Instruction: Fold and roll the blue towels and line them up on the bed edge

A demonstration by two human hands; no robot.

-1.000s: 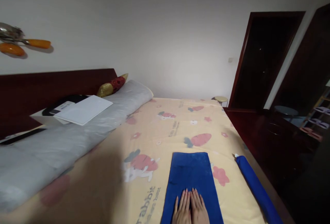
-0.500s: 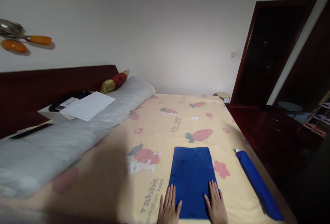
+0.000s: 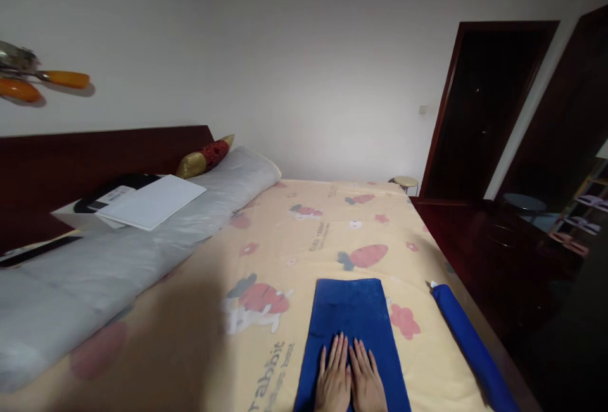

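On the bed [image 3: 304,241] before you, the blue cloth [image 3: 350,305] lies spread out; your left hand [image 3: 334,379] and right hand [image 3: 368,380] rest flat on it, side by side, gripping nothing. Flattening looks largely done; its near end, out of view, can't be judged.

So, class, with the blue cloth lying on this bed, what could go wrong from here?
The left grip and right grip lie flat on the blue cloth, so a hard push might ruck it up or drag the patterned bed cover beneath. The long blue bundle lies near the cover's right side, so a bump could perhaps send it to the floor.
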